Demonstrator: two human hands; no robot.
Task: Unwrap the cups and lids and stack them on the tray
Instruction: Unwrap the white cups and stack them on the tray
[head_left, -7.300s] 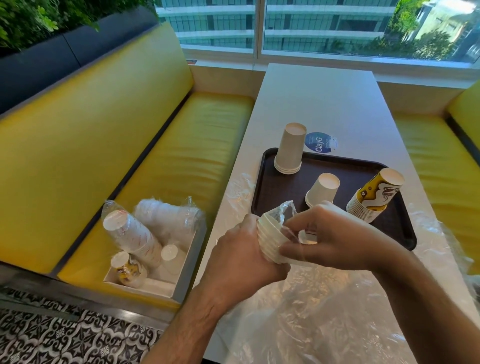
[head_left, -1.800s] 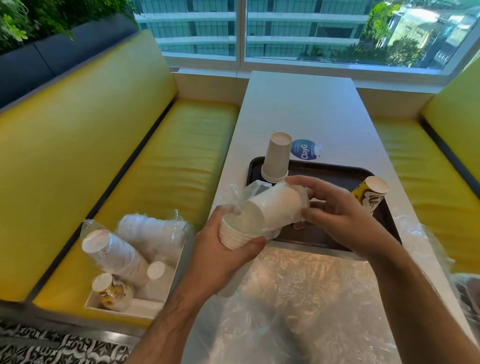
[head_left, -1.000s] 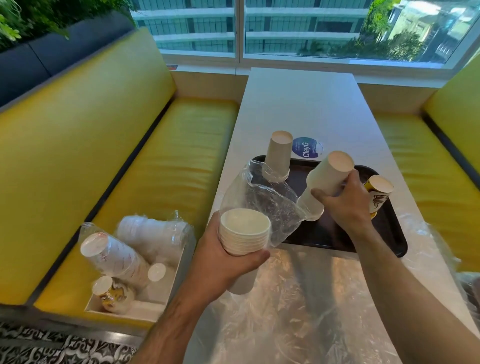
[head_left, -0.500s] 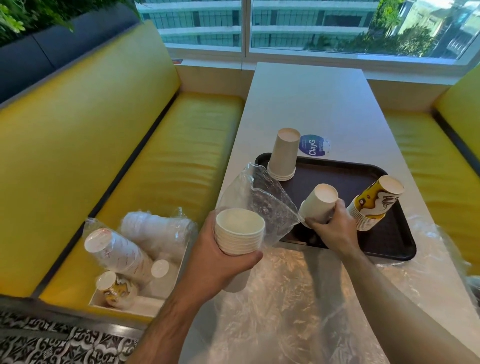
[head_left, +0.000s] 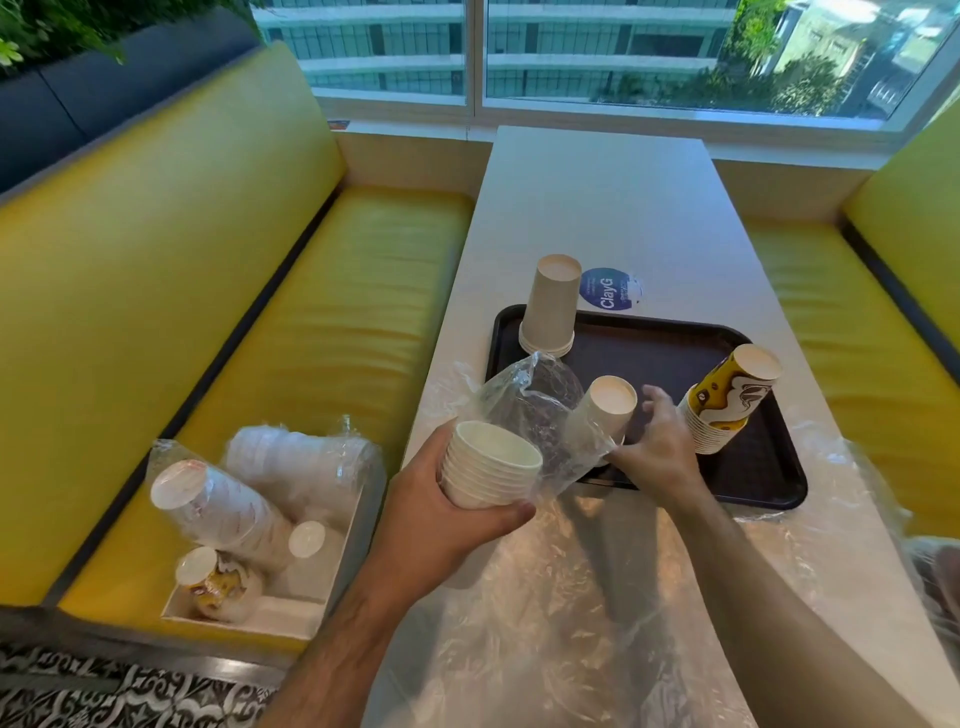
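Note:
My left hand (head_left: 441, 514) grips a stack of small white paper cups (head_left: 488, 465), mouths up, with its clear plastic wrapper (head_left: 535, 410) peeled back and hanging off the far side. My right hand (head_left: 657, 447) hovers over the dark brown tray (head_left: 769, 467), fingers spread and relaxed, just right of an upside-down stack of small white cups (head_left: 605, 410) standing on the tray. A tall beige cup stack (head_left: 550, 306) stands at the tray's far left corner. A yellow patterned cup stack (head_left: 727, 400) leans at the tray's right side.
Loose clear plastic sheeting (head_left: 597, 587) covers the near part of the white table (head_left: 597, 208). A white box (head_left: 270, 613) on the yellow bench (head_left: 311, 312) to the left holds several wrapped cup and lid packs. A round blue sticker (head_left: 610, 291) lies beyond the tray.
My right hand pulled part of the white cups out of the wrapper, set them upside down on the tray and has let go. My left hand keeps holding the remaining stack.

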